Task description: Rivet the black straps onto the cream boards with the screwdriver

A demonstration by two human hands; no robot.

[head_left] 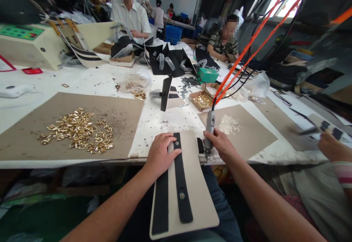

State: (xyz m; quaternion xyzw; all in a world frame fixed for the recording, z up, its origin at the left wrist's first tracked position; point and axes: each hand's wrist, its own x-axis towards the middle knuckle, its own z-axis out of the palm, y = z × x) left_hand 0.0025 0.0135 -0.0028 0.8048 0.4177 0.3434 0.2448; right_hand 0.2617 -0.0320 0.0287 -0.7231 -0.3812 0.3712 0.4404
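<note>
At the near edge of the bench, I have the left hand open and flat, pressing down a black strap on a cream board. The right hand grips a grey air tool upright, just beside the board.

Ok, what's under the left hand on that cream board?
The left hand lies over a black strap and a second strap on the cream board; what lies beneath the palm is hidden.

We wore dark blue jeans on our legs, while our left hand, our right hand and both forearms were bare.
</note>
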